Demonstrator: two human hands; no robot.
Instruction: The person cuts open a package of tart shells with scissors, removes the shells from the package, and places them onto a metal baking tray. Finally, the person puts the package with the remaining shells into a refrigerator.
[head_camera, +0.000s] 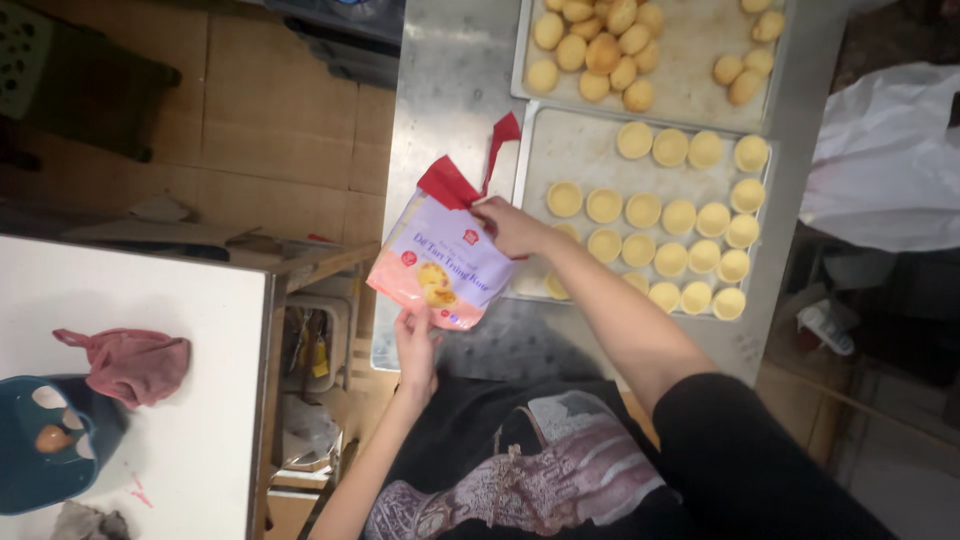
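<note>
Far to the left stands a white table (190, 400). On it sits a dark blue bowl (50, 440) with something small and orange inside, and just beside the bowl lies a crumpled pink cloth (135, 362). Next to the table there is a narrow gap with some clutter in it that I cannot make out well.

Then comes the person, seen from above, in a dark top with a pale picture on the front. The left hand (416, 345) is closed on the bottom edge of a bag (437, 262). The bag is light purple and pink, with a red top that has been torn open, so a red strip (497, 145) sticks up from it. There is a picture of yellow tarts on the front. The bag is held up in the air, over the left edge of the metal table (450, 90) and just left of the near tray (585, 140).

The right hand (512, 226) pinches the upper right side of the bag, near the torn top. So both hands hold the same bag, one low and one high.

To the right, the near tray holds rows of little round yellow tart shells (679, 216), set close together. Behind it a second tray (700, 60) has a heap of golden buns (598, 50) and a few more at its right end.

Furthest right, off the metal table, lies a white plastic bag (885, 150).
</note>
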